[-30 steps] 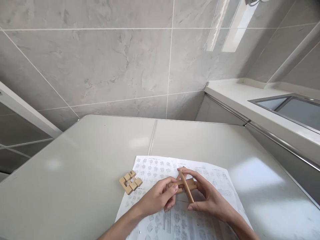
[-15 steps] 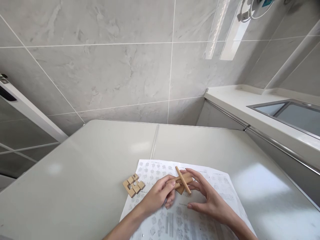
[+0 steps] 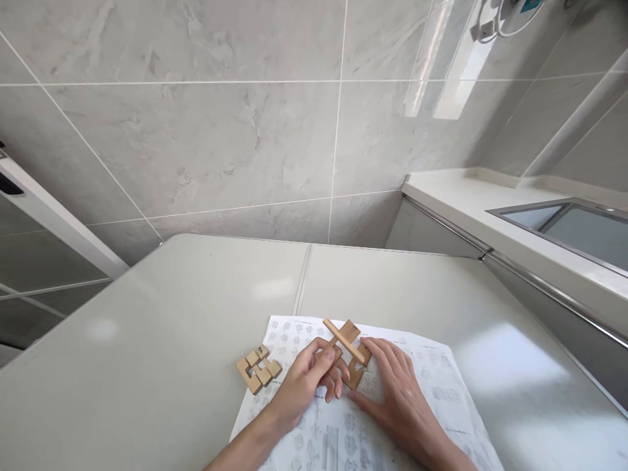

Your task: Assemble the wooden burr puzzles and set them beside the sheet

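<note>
Left hand (image 3: 307, 374) is clamped on a flat wooden piece (image 3: 350, 330), thumb on top, the other fingers curled around and under. The piece's broad end sticks out past the fingers, pointing up and away from the person. A wooden stick (image 3: 344, 341) lies slantwise across it, one end near the left fingers' upper side, the other toward the right hand. Right hand (image 3: 398, 392) has thumb and fingers apart, spread on either side of a notched wooden piece (image 3: 354, 375); fingertips sit at or just beside its edge, cannot tell if they grip it. Also cannot tell if that piece rests on the paper or is held just above it.

Under both hands: a white paper sheet (image 3: 439, 386) with rows of small printed drawings, too small to read. Left of the left hand, a cluster of wooden blocks (image 3: 259, 369), marked with a 3, lies partly over the sheet's left edge, apart from both hands. Sheet lies on a pale glossy table (image 3: 161, 340) with a seam running away from the person.

Farther out: grey tiled wall (image 3: 210, 144) behind, white counter (image 3: 454, 186) with a metal-framed inset on the right, white frame (image 3: 63, 219) at left, white cable (image 3: 500, 29) at upper right.
</note>
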A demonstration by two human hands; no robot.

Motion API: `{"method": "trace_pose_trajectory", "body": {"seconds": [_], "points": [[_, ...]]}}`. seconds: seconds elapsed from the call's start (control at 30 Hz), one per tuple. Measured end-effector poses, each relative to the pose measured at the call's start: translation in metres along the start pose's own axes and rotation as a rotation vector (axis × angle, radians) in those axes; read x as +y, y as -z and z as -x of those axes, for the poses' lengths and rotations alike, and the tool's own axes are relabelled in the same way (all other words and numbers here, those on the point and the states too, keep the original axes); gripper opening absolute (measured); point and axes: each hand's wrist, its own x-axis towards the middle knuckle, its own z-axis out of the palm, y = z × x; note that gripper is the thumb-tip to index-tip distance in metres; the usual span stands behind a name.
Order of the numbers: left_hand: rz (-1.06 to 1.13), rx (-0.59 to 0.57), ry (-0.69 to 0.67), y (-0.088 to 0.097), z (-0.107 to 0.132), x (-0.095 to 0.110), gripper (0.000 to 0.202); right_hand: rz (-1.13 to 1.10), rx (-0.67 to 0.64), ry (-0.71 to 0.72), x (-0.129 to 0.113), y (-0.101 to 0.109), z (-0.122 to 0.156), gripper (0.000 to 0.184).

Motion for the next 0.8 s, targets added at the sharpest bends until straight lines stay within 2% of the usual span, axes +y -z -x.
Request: {"method": "trace_pose_trajectory", "body": {"seconds": [0.17, 0.33, 0.47, 0.63, 0.8], "points": [[0.003, 0.002, 0.011, 0.001, -0.001, -0.001, 0.049, -0.037, 0.081, -0.013, -0.004, -0.001, -0.004, 0.069], [0.048, -0.001, 0.019, 0.004, -0.001, 0.002, 0.049, -0.263, 0.084, -0.167, -0.001, 0.003, -0.004, 0.067], [0.061, 0.012, 0.004, 0.007, -0.001, 0.004, 0.051, -0.387, 0.093, -0.196, -0.004, 0.004, -0.003, 0.063], [0.064, 0.033, 0.003, 0.012, -0.003, 0.004, 0.053, -0.553, 0.036, -0.214, -0.005, 0.006, -0.002, 0.051], [0.062, 0.010, 0.020, 0.014, -0.005, 0.004, 0.052, -0.804, -0.018, -0.342, -0.002, 0.013, -0.005, 0.044]]}}
